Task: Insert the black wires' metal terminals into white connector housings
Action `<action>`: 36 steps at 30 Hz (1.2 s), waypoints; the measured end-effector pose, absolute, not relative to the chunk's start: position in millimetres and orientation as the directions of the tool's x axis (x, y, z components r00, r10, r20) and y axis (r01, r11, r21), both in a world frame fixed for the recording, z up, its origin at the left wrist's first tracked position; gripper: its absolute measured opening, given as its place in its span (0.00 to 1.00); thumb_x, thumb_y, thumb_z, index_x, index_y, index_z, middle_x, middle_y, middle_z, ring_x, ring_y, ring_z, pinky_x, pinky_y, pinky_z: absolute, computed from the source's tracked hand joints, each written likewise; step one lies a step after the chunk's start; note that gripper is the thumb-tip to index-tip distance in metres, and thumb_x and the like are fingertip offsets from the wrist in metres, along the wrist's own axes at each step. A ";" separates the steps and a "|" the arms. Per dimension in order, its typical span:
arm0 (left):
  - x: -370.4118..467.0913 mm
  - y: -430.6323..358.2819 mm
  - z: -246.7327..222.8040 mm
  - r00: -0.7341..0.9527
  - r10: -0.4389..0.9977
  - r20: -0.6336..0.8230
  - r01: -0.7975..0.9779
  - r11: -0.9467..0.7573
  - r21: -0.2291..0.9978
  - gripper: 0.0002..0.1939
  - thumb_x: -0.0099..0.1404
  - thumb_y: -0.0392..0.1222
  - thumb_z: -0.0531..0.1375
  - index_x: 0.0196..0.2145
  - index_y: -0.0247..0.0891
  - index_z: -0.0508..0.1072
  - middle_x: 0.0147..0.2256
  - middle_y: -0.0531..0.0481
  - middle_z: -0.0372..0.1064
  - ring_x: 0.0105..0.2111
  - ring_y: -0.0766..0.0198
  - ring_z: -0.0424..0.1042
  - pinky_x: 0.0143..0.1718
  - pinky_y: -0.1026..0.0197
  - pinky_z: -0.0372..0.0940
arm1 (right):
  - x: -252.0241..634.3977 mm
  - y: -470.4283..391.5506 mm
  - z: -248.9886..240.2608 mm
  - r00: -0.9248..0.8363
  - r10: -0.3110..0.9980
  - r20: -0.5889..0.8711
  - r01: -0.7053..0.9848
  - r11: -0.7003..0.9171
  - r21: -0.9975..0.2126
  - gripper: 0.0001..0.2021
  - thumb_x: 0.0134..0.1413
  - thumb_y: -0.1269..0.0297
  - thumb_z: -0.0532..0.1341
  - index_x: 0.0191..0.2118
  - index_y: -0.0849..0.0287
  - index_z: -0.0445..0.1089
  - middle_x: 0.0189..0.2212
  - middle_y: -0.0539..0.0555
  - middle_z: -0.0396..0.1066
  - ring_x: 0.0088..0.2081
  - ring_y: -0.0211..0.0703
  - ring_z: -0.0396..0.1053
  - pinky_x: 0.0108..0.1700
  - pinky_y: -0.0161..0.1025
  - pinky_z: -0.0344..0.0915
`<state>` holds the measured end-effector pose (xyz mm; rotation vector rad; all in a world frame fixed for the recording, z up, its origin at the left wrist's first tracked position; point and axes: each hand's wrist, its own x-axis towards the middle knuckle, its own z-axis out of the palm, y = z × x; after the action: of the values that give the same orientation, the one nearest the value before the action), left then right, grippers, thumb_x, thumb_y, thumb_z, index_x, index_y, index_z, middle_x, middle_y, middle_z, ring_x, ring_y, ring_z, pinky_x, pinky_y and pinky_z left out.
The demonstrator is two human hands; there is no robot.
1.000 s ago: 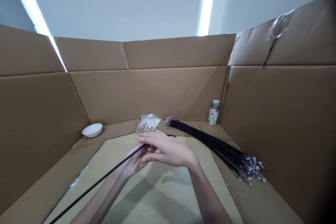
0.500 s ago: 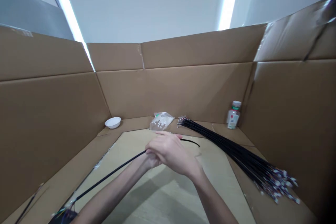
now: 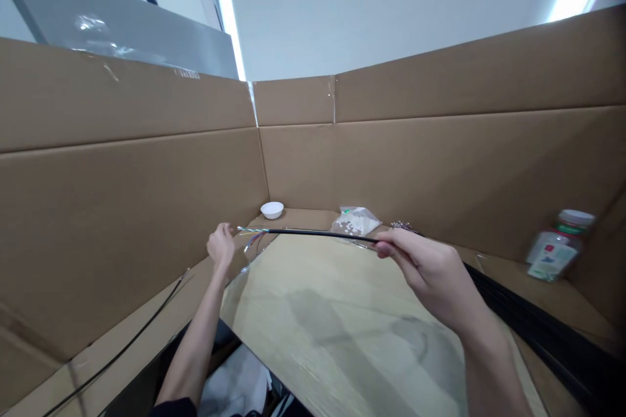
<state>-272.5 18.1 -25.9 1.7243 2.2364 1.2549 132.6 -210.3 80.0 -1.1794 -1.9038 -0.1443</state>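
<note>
A black cable (image 3: pixel 317 233) stretches nearly level above the board, with coloured wires (image 3: pixel 254 234) fanning out of its left end. My right hand (image 3: pixel 425 270) pinches the cable near its right part. My left hand (image 3: pixel 222 244) is closed just left of the coloured wire tips; whether it holds a wire is too small to tell. Some of the loose wires hang down below the cable's end.
Cardboard walls (image 3: pixel 440 163) surround the pale board (image 3: pixel 313 319). A white bowl (image 3: pixel 272 210) and a clear bag of white pieces (image 3: pixel 356 221) stand at the back. Right are black cables (image 3: pixel 542 332) and a bottle (image 3: pixel 555 246). Another cable (image 3: pixel 132 342) lies left.
The view has turned left. My hands, together before, are now apart, the left one over by the cable's wired end. That end has risen from the lower left to a level position.
</note>
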 end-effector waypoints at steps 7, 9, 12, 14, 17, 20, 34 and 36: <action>-356.9 3.2 -72.7 -0.552 0.787 0.274 0.763 0.345 0.547 0.17 0.74 0.50 0.60 0.49 0.33 0.75 0.47 0.42 0.74 0.47 0.55 0.75 0.52 0.46 0.71 | 142.1 -212.0 78.2 -0.122 0.691 0.713 0.772 0.517 -0.369 0.13 0.74 0.54 0.55 0.41 0.54 0.73 0.34 0.48 0.77 0.34 0.42 0.75 0.37 0.39 0.63; -374.9 -3.6 -84.5 -0.516 0.823 0.237 0.778 0.335 0.532 0.16 0.74 0.50 0.60 0.49 0.34 0.75 0.46 0.43 0.74 0.45 0.56 0.75 0.49 0.48 0.72 | 144.0 -212.3 78.5 -0.107 0.686 0.719 0.777 0.510 -0.370 0.13 0.73 0.53 0.55 0.41 0.53 0.73 0.34 0.48 0.77 0.33 0.42 0.75 0.37 0.39 0.64; -398.3 -12.6 -96.2 -0.467 0.860 0.207 0.802 0.312 0.510 0.15 0.75 0.49 0.60 0.48 0.34 0.75 0.46 0.44 0.74 0.45 0.57 0.75 0.48 0.50 0.72 | 147.8 -214.1 79.4 -0.082 0.682 0.726 0.789 0.490 -0.371 0.13 0.73 0.54 0.56 0.42 0.53 0.73 0.35 0.48 0.78 0.34 0.43 0.76 0.37 0.39 0.65; -410.7 -16.4 -99.6 -0.459 0.864 0.210 0.813 0.313 0.491 0.16 0.75 0.50 0.59 0.50 0.34 0.74 0.47 0.43 0.74 0.46 0.56 0.75 0.49 0.48 0.72 | 151.7 -215.8 80.2 -0.064 0.682 0.728 0.796 0.475 -0.375 0.12 0.72 0.54 0.56 0.42 0.53 0.74 0.36 0.49 0.78 0.34 0.44 0.77 0.37 0.40 0.65; -422.4 -18.7 -100.3 -0.439 0.871 0.220 0.835 0.305 0.459 0.17 0.76 0.50 0.59 0.52 0.34 0.74 0.48 0.43 0.74 0.47 0.55 0.75 0.51 0.47 0.71 | 160.2 -218.4 81.3 -0.029 0.681 0.732 0.802 0.453 -0.389 0.12 0.71 0.54 0.57 0.42 0.52 0.75 0.37 0.50 0.79 0.35 0.45 0.78 0.37 0.40 0.67; -423.1 -19.2 -99.2 -0.406 0.883 0.235 0.858 0.280 0.431 0.16 0.76 0.50 0.58 0.51 0.34 0.74 0.46 0.44 0.74 0.46 0.55 0.75 0.51 0.46 0.70 | 171.7 -221.7 81.8 0.057 0.672 0.738 0.816 0.395 -0.422 0.14 0.70 0.51 0.57 0.42 0.52 0.76 0.37 0.51 0.80 0.36 0.48 0.78 0.38 0.42 0.68; -261.3 7.0 -12.1 -0.184 0.784 0.593 0.659 -0.349 0.666 0.19 0.78 0.49 0.49 0.55 0.34 0.69 0.45 0.41 0.78 0.49 0.52 0.76 0.54 0.49 0.67 | 193.1 -216.6 82.0 0.237 0.757 0.608 0.761 0.245 -0.601 0.21 0.68 0.44 0.56 0.51 0.53 0.76 0.34 0.53 0.77 0.33 0.47 0.74 0.36 0.43 0.68; -213.6 0.7 25.4 -0.111 0.731 0.673 0.520 -0.535 0.666 0.20 0.79 0.51 0.47 0.55 0.34 0.67 0.47 0.39 0.79 0.48 0.55 0.78 0.51 0.54 0.70 | 189.7 -216.1 82.0 0.172 0.806 0.567 0.752 0.264 -0.604 0.21 0.70 0.45 0.55 0.55 0.52 0.75 0.35 0.53 0.76 0.33 0.45 0.72 0.36 0.41 0.67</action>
<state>-213.6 0.7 25.4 1.9612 1.4066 1.7103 189.7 -216.1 82.0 -1.4863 -1.5762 0.0701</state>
